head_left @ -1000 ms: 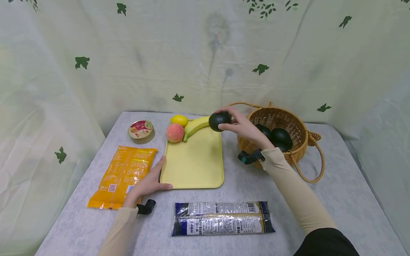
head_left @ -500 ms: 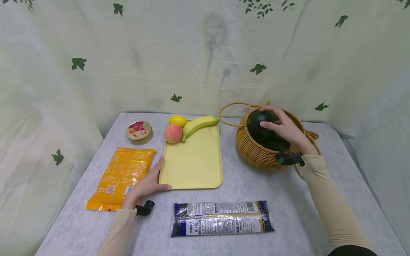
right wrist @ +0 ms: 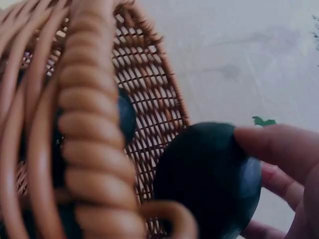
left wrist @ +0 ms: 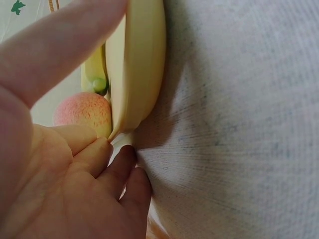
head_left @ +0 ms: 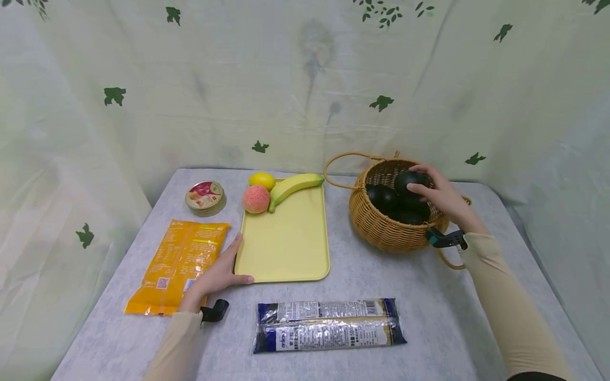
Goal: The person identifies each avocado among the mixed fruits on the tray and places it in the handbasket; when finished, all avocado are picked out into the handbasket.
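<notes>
My right hand [head_left: 443, 196] holds a dark, smooth avocado [head_left: 411, 182] over the mouth of a wicker basket [head_left: 391, 233], with thumb and fingers around its right side. In the right wrist view the held avocado [right wrist: 207, 179] shows large beside the basket's twisted rim [right wrist: 94, 134]. Several more avocados [head_left: 383, 197] lie inside the basket, partly covering each other. My left hand [head_left: 219, 272] rests at the near left corner of a yellow tray [head_left: 286, 248], fingers along its left edge and thumb at the front edge. The left wrist view shows its fingertips [left wrist: 127, 154] right at the tray's side.
A banana [head_left: 295, 186], a peach [head_left: 256, 199] and a lemon [head_left: 262, 181] lie at the tray's far end. Left of it are a round tin [head_left: 205, 198] and an orange packet [head_left: 178, 267]. A long blue-ended packet [head_left: 329, 325] lies in front. The basket's handle loop [head_left: 338, 164] stretches towards the tray.
My right hand has carried an avocado from the tray's far right corner to the basket, then shifted farther right over it with an avocado in its fingers. My left hand has stayed at the tray.
</notes>
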`<state>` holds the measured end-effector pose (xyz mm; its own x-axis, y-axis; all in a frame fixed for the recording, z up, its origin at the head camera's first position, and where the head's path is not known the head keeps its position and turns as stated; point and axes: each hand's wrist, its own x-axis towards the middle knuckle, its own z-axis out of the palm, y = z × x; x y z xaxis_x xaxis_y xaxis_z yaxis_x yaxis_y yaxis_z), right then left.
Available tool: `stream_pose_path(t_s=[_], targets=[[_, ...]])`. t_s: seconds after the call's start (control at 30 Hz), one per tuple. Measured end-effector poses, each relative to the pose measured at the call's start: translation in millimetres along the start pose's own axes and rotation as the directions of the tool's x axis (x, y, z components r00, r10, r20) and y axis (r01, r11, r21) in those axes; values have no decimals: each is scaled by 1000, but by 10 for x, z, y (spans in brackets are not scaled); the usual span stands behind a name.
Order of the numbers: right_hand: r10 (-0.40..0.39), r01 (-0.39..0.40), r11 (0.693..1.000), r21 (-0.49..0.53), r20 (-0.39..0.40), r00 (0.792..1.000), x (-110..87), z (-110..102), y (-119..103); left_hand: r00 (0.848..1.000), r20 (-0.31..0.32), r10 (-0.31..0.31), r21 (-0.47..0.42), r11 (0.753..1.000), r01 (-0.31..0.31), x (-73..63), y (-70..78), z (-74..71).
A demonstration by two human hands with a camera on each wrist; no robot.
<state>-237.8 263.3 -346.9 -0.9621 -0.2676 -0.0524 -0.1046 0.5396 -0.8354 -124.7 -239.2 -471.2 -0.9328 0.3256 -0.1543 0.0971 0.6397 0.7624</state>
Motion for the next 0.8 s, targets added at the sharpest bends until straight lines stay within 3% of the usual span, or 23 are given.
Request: stream_pose_path(t_s=[0.17, 0.4, 0.8], targets=[[40, -40, 999, -11, 4, 999, 78, 28, 28, 1000, -3, 7, -1, 1000, -7, 9, -3, 13], [76, -73, 995, 65, -38, 996, 108, 36, 34, 1000, -1, 4, 1, 1000, -4, 15, -4, 15], [62, -66, 997, 37, 99, 993, 44, 46, 1, 1000, 4, -16, 15, 1000, 16, 14, -19, 1]])
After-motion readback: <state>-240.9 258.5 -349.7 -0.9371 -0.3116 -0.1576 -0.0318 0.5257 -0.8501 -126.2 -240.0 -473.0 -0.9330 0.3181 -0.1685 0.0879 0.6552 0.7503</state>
